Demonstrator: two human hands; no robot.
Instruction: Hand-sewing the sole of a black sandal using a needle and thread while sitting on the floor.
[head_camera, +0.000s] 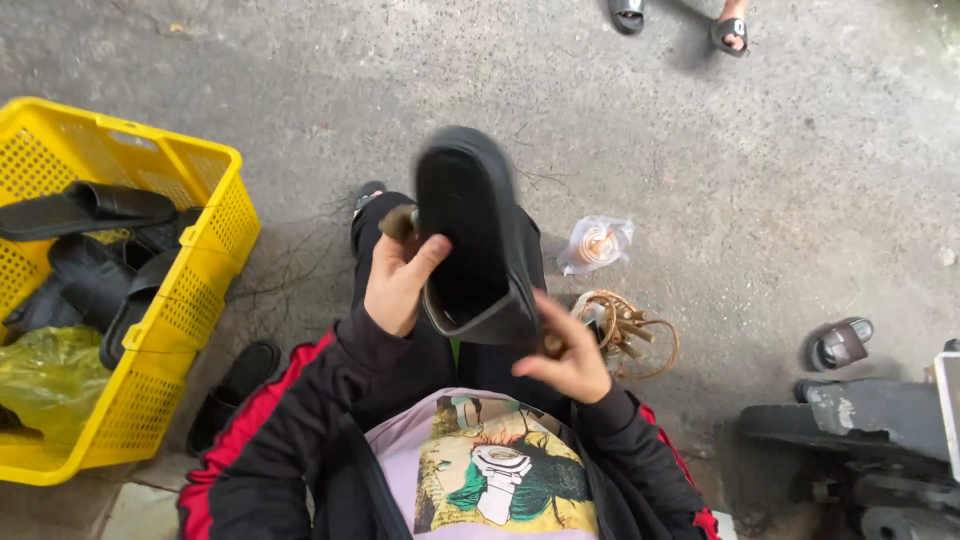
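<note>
A black slide sandal (468, 235) is held up in front of me, sole toward the camera, toe end pointing away. My left hand (397, 280) grips its left edge, thumb across the sole, and also seems to hold a small brown object by the fingertips. My right hand (568, 352) holds the sandal's near right end at the strap. I sit on the concrete ground in a black jacket with red stripes.
A yellow plastic crate (185, 290) at left holds several black sandals and a yellow-green bag (45, 375). One black sandal (232, 392) lies beside it. A clear plastic bag (597, 244) and a coil of brown string (628, 330) lie at right. Another person's sandalled feet (730, 35) stand far off. A dark machine part (860, 440) is at lower right.
</note>
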